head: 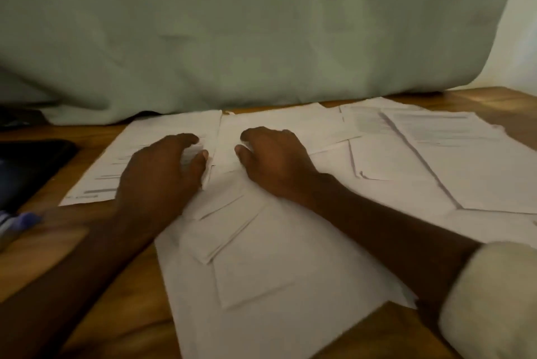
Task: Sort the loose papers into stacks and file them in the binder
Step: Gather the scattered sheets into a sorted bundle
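Loose white papers cover the wooden table (96, 294). A printed sheet (98, 175) lies at the left, and my left hand (162, 175) rests on its right edge with bent fingers. My right hand (276, 161) rests palm down on the middle sheet (279, 119), fingers loosely bent and thumb pointing left. The two hands are a small gap apart. A large sheet (284, 309) with a small offset stack (223, 231) on it lies near me under both forearms. More printed sheets (436, 138) overlap at the right. Neither hand clearly pinches a sheet.
A pale green cloth (261, 33) hangs behind the table and reaches its back edge. A dark flat object (26, 167), perhaps the binder, lies at the left edge. A blurred purple-and-white item (17, 223) sits below it. My right arm wears a cream sleeve (491, 303).
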